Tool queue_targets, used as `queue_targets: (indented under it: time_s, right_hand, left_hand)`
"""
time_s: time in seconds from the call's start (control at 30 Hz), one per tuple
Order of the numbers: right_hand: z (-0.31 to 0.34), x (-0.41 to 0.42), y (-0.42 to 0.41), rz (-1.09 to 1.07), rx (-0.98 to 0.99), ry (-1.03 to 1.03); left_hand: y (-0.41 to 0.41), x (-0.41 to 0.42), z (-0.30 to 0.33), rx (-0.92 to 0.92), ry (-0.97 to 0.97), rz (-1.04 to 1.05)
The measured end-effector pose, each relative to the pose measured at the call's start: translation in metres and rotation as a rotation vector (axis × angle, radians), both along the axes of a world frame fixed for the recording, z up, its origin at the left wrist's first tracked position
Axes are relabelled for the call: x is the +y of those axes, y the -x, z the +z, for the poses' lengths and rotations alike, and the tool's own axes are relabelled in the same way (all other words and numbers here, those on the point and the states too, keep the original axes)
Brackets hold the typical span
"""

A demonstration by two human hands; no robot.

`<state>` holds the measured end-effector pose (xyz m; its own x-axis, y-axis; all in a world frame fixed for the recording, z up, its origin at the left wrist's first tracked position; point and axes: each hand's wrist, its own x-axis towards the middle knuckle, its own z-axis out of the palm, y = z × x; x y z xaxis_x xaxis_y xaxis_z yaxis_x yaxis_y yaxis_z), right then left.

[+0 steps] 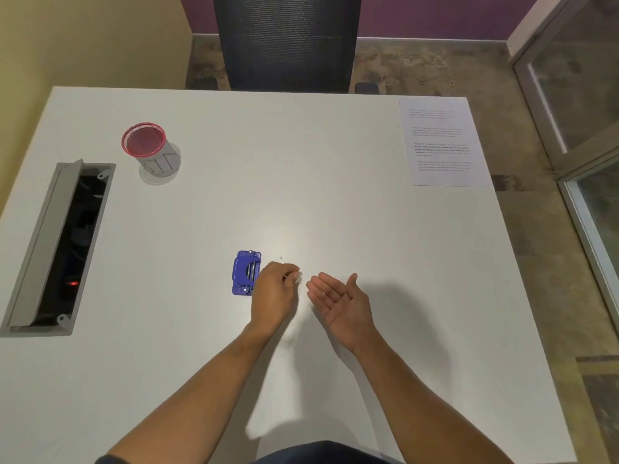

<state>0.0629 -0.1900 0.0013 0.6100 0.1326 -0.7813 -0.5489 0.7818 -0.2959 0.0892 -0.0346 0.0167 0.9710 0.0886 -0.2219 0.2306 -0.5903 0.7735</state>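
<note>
Head view is showing a person clearing up paper bits beside a blue hole punch [247,272], which is lying flat on the white surface [335,212], touching or just beside the knuckles of the left hand [274,296]. That hand is hovering palm down with its fingers curled, and its fingertips are pinching a small white scrap [299,278] (blurred, so its shape is hard to tell). The right hand [345,303] is waiting just beside it, palm up, fingers straight and relaxed and gripping nothing; a tiny pale speck is sitting on the palm. The two hands are near each other but not touching.

Judging from this, the step in hand is passing the pinched scrap across into the cupped palm. One stray paper dot [280,258] is lying on the surface just beyond the left hand, so the gathering looks unfinished. The next move is calling for a short carry to the right, a release over the middle of the palm, then a fine pinch on the flat dot. A red mesh cup [147,149] marked as a bin is standing well apart at the far left, probably the place for emptying the palm. A printed sheet [442,142] is lying at the far right corner.
</note>
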Motion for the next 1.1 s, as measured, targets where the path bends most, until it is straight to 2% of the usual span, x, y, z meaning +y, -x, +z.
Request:
queue_targets:
  time_s: [0.13,0.3,0.47,0.83,1.1]
  right_hand:
    - [-0.001,-0.004,0.001,0.002,0.014,0.011]
    - [-0.003,-0.012,0.001,0.021,0.019,0.036]
    - [-0.006,-0.015,-0.001,0.028,0.019,0.043]
    - [-0.006,-0.015,-0.006,0.055,0.023,0.058]
    - [-0.001,-0.010,-0.006,0.064,0.030,0.052]
  left_hand:
    - [-0.017,0.012,-0.010,0.029,-0.185,-0.012]
    - [-0.040,0.014,-0.017,-0.041,-0.483,-0.053]
    - [-0.053,0.017,-0.029,0.037,-0.707,-0.197]
    - [-0.057,0.016,-0.021,0.094,-0.943,-0.446]
    - [-0.059,0.008,-0.022,0.071,-0.983,-0.534]
